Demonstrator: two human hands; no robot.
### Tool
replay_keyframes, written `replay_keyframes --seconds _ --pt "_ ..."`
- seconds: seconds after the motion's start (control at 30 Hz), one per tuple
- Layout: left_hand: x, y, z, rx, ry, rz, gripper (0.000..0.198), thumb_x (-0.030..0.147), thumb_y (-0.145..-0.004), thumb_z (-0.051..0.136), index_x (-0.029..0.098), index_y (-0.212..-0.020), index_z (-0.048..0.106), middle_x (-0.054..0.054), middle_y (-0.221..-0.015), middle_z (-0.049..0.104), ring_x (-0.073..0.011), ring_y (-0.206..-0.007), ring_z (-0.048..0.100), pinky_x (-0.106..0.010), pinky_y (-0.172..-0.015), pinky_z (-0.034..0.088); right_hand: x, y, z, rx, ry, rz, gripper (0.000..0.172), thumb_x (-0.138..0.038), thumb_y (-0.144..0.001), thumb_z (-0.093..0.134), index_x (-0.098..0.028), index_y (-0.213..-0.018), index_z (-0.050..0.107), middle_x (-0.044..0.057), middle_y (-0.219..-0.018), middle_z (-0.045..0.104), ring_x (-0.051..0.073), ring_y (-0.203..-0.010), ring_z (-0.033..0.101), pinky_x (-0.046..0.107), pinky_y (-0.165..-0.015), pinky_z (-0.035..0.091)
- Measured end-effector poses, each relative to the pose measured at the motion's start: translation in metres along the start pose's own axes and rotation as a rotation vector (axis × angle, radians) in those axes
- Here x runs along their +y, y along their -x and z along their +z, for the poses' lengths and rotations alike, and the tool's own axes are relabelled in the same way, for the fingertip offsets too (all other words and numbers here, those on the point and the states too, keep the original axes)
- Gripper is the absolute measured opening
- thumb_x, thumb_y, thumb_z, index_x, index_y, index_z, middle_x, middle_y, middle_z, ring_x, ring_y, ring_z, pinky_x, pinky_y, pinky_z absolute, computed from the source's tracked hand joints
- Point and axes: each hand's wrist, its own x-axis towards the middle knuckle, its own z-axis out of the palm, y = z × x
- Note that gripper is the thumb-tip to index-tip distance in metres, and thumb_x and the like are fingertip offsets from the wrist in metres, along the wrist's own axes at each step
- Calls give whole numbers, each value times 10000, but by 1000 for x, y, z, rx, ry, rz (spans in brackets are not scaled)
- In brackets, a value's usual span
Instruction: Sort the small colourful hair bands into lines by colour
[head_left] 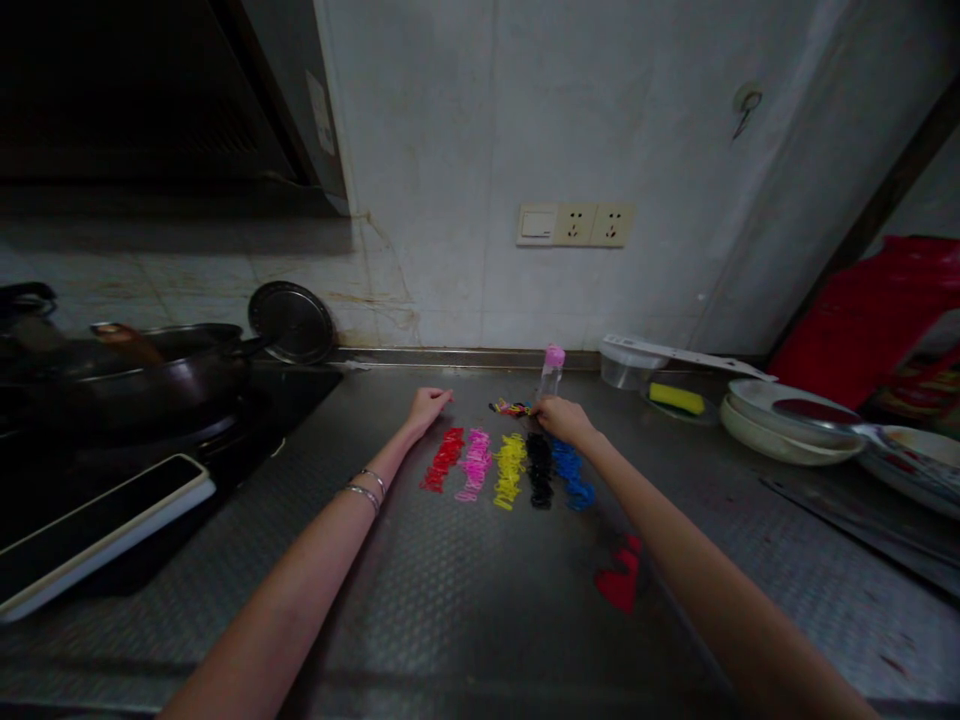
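Small bands lie on the metal counter in separate columns: red, pink, yellow, black and blue. Behind them is a small mixed-colour pile. My left hand is closed behind the red column, its fingertips pinched around something too small to make out. At the right end of the mixed pile, my right hand has its fingers pressed together; what they hold is hidden. A clear container with a pink top stands just behind my right hand.
A red heart-shaped piece lies near my right forearm. To the right are a yellow sponge, a clear tub and stacked bowls. A pan on the stove and a white-edged device are on the left.
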Motion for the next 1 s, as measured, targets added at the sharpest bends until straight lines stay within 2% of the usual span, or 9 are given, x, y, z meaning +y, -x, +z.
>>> replay_keyframes --seconds 0.23,0.37,0.5,0.63,0.77,1.0 --pt "1 2 0 -5 -3 -5 369 418 -722 497 91 -678 662 29 -456 441 -74 -454 349 -199 -464 248 -1 -4 1 2 3 5 277 -202 -798 442 -238 -973 654 93 -977 643 206 -865 596 247 -673 416" --pt "-1 0 0 -2 -2 1 355 401 -727 497 91 -667 659 27 -456 437 -73 -456 348 -198 -461 245 4 -1 -1 58 -75 1 274 -218 -784 455 -256 -968 654 55 -980 648 185 -854 589 226 -651 407" --pt "-4 -1 0 -9 -1 5 352 398 -727 499 92 -662 661 22 -462 452 -74 -453 350 -200 -461 245 12 3 -2 91 -227 -53 258 -215 -760 484 -233 -945 664 34 -876 669 147 -764 589 202 -625 399" --pt "-6 -3 1 -2 2 12 353 398 -722 503 89 -672 665 23 -461 451 -74 -454 350 -202 -463 246 15 8 -4 64 -355 -147 265 -206 -750 497 -190 -944 676 34 -771 667 123 -661 567 191 -581 389" --pt "-8 -3 2 3 1 14 358 415 -705 516 93 -665 666 28 -445 436 -73 -442 337 -205 -458 237 10 15 -4 9 -390 -241 277 -181 -730 515 -170 -955 675 35 -754 663 120 -642 559 192 -572 388" --pt "-8 -3 2 -15 -2 23 347 412 -694 518 102 -662 670 27 -439 453 -71 -433 343 -202 -461 258 13 22 -5 24 -421 -199 287 -129 -708 517 -171 -941 679 42 -803 679 135 -681 580 205 -622 422"
